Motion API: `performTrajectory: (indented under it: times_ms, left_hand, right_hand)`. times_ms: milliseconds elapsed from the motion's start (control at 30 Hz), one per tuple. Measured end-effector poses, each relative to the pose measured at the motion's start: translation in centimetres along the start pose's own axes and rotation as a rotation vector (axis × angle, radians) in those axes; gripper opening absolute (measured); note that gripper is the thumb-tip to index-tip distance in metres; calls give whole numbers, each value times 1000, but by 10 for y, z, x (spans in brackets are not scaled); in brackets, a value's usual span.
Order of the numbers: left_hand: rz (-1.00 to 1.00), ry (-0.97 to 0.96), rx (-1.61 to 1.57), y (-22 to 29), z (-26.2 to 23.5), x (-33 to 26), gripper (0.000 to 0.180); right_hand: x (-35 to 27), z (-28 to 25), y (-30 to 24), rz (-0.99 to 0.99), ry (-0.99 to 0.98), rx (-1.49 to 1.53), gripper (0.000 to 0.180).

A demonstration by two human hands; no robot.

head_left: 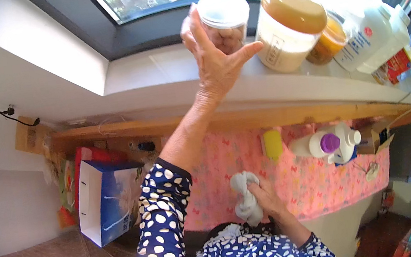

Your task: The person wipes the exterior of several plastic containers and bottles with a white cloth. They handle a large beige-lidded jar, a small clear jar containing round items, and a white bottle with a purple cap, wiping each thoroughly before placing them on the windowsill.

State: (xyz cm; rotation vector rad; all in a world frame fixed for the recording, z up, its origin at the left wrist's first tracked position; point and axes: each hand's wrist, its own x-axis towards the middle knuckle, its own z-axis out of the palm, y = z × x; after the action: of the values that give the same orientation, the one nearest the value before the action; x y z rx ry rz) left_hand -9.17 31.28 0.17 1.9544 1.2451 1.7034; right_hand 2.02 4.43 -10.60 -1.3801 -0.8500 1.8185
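My left hand (pixel 214 61) reaches up to the windowsill, around a clear jar (pixel 227 38) with a white lid and brownish, rounded contents. Its fingers lie along the jar's left side, and the thumb stretches across the front past its right side. Lower down, above the pink patterned tablecloth (pixel 213 180), my right hand (pixel 270 195) grips a bunched greyish-white cloth (pixel 247 199) near my body. Just right of the held jar stands a larger tub (pixel 283 46) with a gold-brown lid and pale contents.
Farther right along the sill (pixel 150 70) are an orange-brown jar (pixel 327 43) and white jugs (pixel 374 39). On the table stand a yellow object (pixel 273 144), a bottle with a purple cap (pixel 318 144) and an open cardboard box (pixel 375 139). A blue-and-white paper bag (pixel 108 202) is at left.
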Motion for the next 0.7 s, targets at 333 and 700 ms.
performTrajectory:
  times_ms: [333, 700]
  left_hand:
    - [-1011, -76, -646, 30, -73, -216, 65]
    - [-1171, 134, -1520, 61, -100, -240, 53]
  right_hand:
    - [24, -8, -43, -632, 417, 218, 32]
    - [29, 50, -46, -987, 46, -800, 46]
